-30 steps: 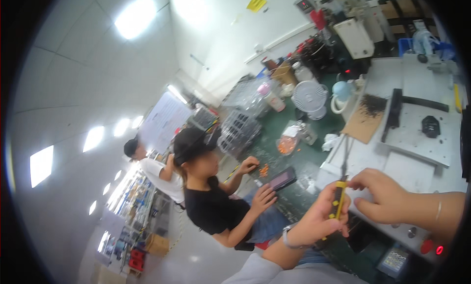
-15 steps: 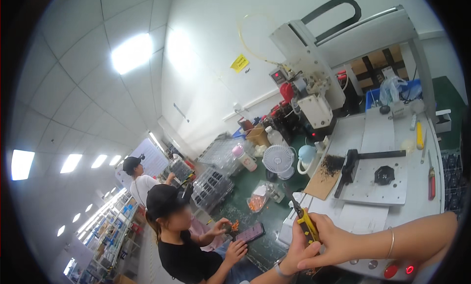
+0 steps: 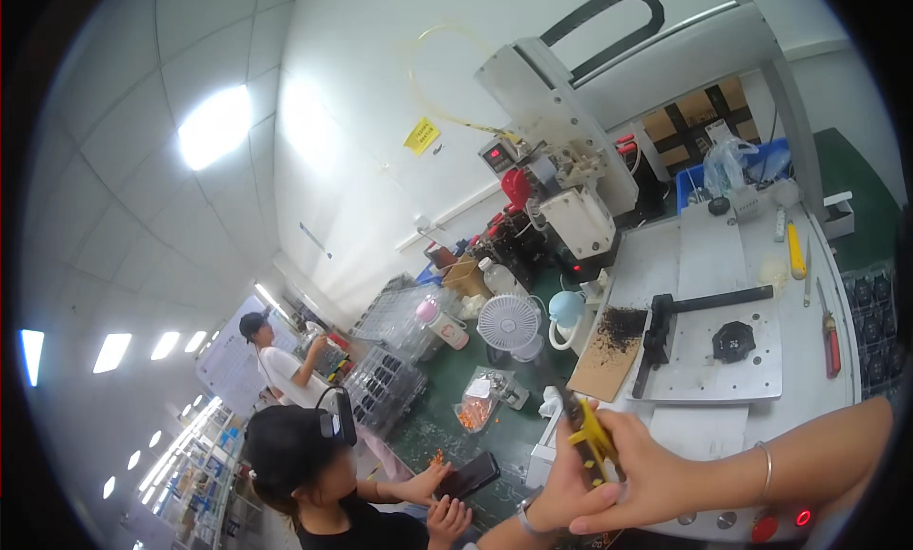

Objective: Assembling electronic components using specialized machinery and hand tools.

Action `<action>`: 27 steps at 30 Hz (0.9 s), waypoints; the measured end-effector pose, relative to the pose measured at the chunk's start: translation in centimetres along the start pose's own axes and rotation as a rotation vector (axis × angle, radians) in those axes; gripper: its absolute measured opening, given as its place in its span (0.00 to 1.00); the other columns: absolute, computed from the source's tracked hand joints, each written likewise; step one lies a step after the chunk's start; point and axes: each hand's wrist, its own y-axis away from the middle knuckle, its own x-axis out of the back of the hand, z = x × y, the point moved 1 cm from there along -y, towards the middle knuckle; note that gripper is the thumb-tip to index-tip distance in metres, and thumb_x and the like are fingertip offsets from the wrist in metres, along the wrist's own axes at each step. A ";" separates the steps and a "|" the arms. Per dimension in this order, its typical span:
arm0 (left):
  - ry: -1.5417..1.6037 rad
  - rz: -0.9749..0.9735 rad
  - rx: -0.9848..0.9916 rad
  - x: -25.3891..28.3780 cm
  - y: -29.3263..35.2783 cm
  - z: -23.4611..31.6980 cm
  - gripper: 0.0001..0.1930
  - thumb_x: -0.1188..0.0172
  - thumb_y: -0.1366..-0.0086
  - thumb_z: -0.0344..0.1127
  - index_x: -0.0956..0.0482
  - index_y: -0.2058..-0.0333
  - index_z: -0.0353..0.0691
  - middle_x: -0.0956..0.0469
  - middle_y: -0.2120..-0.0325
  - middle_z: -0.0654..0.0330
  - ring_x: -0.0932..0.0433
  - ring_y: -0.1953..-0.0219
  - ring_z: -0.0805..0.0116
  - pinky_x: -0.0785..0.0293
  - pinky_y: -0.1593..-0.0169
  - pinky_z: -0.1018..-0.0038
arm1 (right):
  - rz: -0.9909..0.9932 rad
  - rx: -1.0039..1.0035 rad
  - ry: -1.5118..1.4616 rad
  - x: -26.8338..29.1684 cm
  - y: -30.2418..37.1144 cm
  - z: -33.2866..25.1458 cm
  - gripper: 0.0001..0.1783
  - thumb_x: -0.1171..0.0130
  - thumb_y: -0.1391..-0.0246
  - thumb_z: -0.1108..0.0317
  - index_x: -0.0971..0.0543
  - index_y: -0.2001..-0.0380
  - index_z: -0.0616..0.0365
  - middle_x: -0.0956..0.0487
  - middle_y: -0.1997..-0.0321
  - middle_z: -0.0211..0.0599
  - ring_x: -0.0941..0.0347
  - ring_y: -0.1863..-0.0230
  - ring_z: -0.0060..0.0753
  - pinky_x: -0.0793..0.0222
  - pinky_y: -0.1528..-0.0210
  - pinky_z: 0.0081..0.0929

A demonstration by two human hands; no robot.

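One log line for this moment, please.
Left hand: holding yellow-and-black tool | Right hand: at tool, grip unclear | Metal plate: on machine bed, black octagonal part on top

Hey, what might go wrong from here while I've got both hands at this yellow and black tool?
1. The left hand holds the yellow-and-black tool with the right hand against it; a slip could hurt either.
2. The right forearm shows just above the red button, so lowering it might bump that.
3. The loose black bits on the cardboard could scatter if brushed.
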 end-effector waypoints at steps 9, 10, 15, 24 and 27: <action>-0.218 -0.236 -0.287 -1.5 -8.4 2.7 0.47 0.38 0.47 0.41 0.61 0.38 0.36 0.43 0.46 0.51 0.40 0.43 0.61 0.42 0.42 0.69 | 0.155 -0.092 0.059 4.1 -2.7 -1.2 0.67 0.25 0.69 0.53 0.63 0.38 0.66 0.49 0.41 0.54 0.49 0.38 0.45 0.46 0.39 0.36; -0.033 -0.233 -0.263 -1.3 -9.6 1.6 0.46 0.40 0.46 0.43 0.61 0.37 0.38 0.43 0.45 0.54 0.41 0.43 0.62 0.43 0.41 0.68 | 0.180 -0.167 0.214 5.0 -3.4 -1.4 0.67 0.24 0.70 0.53 0.62 0.38 0.65 0.49 0.41 0.54 0.48 0.38 0.45 0.45 0.39 0.37; 0.371 -0.220 -0.296 -0.1 -9.4 -0.5 0.36 0.48 0.40 0.55 0.49 0.43 0.37 0.38 0.53 0.57 0.33 0.52 0.69 0.32 0.52 0.76 | 0.031 -0.678 0.473 4.6 -6.7 -4.8 0.66 0.26 0.68 0.49 0.61 0.38 0.67 0.43 0.41 0.56 0.43 0.38 0.47 0.39 0.42 0.30; -0.056 0.031 -0.477 0.9 -12.6 -2.9 0.33 0.68 0.32 0.58 0.46 0.38 0.39 0.48 0.46 0.53 0.45 0.45 0.62 0.51 0.40 0.72 | 0.347 -0.578 0.833 5.9 -11.2 -7.5 0.28 0.40 0.64 0.68 0.31 0.55 0.62 0.29 0.59 0.46 0.30 0.58 0.42 0.33 0.57 0.31; -0.087 0.056 -0.447 0.4 -12.4 -3.2 0.27 0.69 0.30 0.51 0.44 0.38 0.43 0.46 0.47 0.56 0.45 0.48 0.66 0.50 0.43 0.74 | 0.416 -0.484 1.181 8.9 -14.9 -9.9 0.26 0.39 0.64 0.61 0.28 0.60 0.64 0.28 0.62 0.52 0.28 0.61 0.50 0.33 0.58 0.38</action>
